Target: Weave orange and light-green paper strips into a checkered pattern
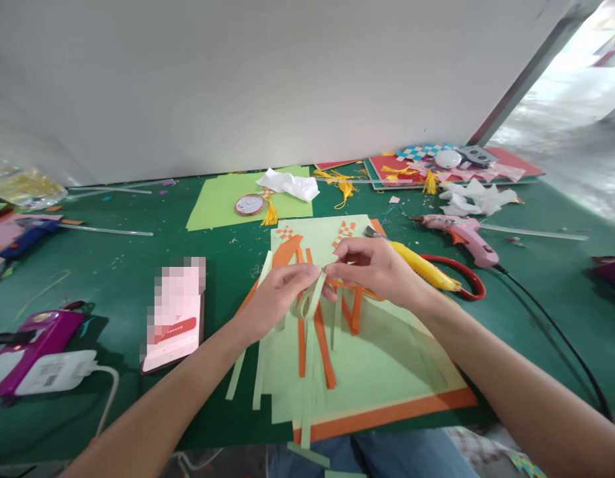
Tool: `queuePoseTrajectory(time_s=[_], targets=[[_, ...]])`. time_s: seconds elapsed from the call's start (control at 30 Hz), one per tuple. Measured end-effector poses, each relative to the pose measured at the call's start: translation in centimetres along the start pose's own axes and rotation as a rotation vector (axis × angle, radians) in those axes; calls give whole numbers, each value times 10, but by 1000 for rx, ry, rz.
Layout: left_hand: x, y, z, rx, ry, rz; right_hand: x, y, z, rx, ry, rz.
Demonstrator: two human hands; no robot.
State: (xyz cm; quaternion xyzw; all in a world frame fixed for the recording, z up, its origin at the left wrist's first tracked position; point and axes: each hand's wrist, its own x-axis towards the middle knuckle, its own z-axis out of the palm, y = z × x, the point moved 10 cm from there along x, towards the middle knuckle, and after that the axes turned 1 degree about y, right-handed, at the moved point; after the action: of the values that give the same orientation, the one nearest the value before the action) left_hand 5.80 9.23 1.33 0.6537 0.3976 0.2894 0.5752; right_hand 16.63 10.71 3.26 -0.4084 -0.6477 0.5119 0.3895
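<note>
Between the fingertips of my left hand [282,292] and my right hand [369,269] is a pale green paper strip [314,295], looped near the top, its tail hanging toward the table's front edge. Both hands are closed in a pinch on it, close together. Beneath them lie pale green paper sheets [387,372] with an orange sheet [387,411] showing along the lower edge. Several orange paper strips [323,352] lie loose under my hands. Small woven orange-and-white checkered pieces [345,231] rest on the sheet's far end.
Scissors with a red handle [474,265] and yellow wrapping lie right of the sheets. A pink glue gun [461,236] trails a black cord. Left are a phone [175,318] and a purple power strip [43,338]. A round tin [250,204], tissue [290,184] and yellow tassels [344,189] lie behind.
</note>
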Motion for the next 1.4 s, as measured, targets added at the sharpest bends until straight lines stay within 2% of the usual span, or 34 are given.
queuePoseTrajectory(time_s=[0.13, 0.4, 0.73, 1.13, 1.4], targets=[[1, -10, 7, -188, -79, -44, -3, 0, 10, 85, -92, 27], [0, -19, 9, -262, -99, -134, -2, 2, 8, 153, -89, 18], [0, -21, 9, -275, -94, -149, -3, -2, 8, 140, -79, -8], [-1, -23, 17, -399, -160, -180, -4, -13, 6, 93, -62, -86], [0, -18, 17, -473, -171, -154, -3, -10, 11, 119, -71, -33]])
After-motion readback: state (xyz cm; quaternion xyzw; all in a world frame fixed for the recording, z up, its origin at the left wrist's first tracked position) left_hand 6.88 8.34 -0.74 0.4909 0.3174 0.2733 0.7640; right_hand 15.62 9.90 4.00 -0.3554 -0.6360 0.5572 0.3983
